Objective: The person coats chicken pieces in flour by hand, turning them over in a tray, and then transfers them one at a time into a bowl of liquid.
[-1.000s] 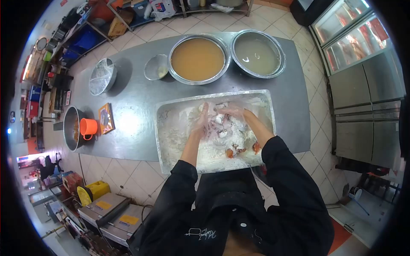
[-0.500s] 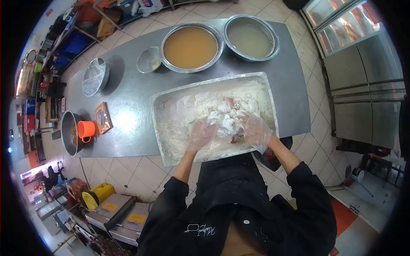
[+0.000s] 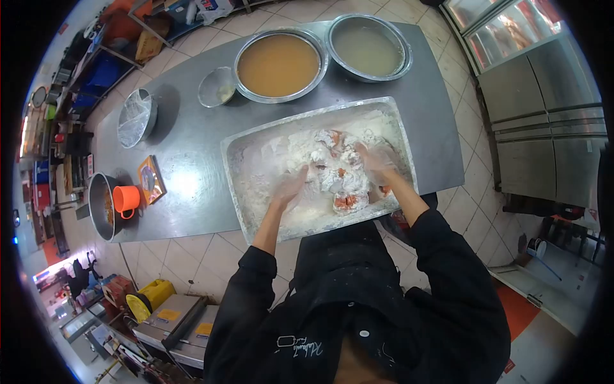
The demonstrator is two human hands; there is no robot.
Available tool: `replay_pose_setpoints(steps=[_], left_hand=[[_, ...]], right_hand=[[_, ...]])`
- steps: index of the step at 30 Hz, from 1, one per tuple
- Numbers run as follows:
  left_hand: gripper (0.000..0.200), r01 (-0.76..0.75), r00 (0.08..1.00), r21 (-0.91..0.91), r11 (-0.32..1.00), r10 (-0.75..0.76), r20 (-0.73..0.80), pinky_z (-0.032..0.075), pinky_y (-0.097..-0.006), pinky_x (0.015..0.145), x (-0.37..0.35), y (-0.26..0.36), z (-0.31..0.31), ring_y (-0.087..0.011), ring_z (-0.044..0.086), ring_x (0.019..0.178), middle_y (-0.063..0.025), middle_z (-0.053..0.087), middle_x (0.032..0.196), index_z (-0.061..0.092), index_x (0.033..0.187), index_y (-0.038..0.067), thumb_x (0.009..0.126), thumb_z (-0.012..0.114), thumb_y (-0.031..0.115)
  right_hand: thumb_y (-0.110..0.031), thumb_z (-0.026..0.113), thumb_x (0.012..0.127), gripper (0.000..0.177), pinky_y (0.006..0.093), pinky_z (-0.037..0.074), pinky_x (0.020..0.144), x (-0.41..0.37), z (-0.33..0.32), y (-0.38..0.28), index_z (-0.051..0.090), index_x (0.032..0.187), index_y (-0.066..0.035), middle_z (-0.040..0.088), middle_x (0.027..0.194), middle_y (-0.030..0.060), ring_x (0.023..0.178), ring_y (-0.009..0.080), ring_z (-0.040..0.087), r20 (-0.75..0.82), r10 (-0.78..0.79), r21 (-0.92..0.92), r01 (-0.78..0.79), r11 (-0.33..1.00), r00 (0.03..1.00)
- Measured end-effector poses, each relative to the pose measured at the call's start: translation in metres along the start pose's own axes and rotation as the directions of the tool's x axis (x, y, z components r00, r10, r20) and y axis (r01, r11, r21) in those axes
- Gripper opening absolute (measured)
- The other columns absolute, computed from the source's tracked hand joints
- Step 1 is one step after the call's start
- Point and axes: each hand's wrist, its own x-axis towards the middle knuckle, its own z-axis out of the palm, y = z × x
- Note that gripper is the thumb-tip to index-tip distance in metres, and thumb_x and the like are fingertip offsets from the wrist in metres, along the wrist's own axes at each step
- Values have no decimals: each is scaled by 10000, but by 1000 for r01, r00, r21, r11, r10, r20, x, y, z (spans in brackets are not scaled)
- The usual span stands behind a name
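Observation:
A rectangular metal tray [image 3: 231, 185] holds white flour [image 3: 262, 158] and several flour-coated pieces of raw meat [image 3: 346, 202], with reddish patches showing through. My left hand [image 3: 291, 189], in a clear plastic glove, is open in the flour left of the pieces, fingers stretched toward them. On the pieces' right side, my right hand [image 3: 380, 161], gloved the same way, is open with its fingers extended against the coated meat. Nothing is visibly gripped in either hand. Flour covers parts of the fingertips.
Beyond the tray stand a large bowl of orange liquid [image 3: 279, 65], a bowl of cloudy liquid [image 3: 369, 48] and a small bowl [image 3: 216, 87]. On the left are a plastic-covered bowl [image 3: 137, 119], an orange mug [image 3: 127, 201], a metal bowl [image 3: 100, 208] and an orange packet [image 3: 151, 180].
Both hands have moved apart, the left one leftward and the right one up and slightly right. The meat pieces between them have shifted and now show more red. The camera view has tilted slightly.

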Motion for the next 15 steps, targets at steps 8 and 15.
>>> replay_pose_setpoints(steps=[8,15], left_hand=[[818,414,878,-839,353,90,471,262,-565,1039,13,26,35,-317,401,1266,-172,427,1364,334,1399,83,849,337,689],[596,237,904,-915,327,270,331,390,-413,982,31,23,38,-250,477,1179,-108,500,1293,416,1333,61,871,533,419]], right_hand=[[-467,609,802,625,469,413,899,18,18,19,575,1105,80,563,1160,229,1056,304,541,389,104,490,-301,818,915],[-349,621,819,551,558,363,945,23,22,4,541,1152,83,439,1301,235,1113,325,488,570,-219,570,-190,799,792]])
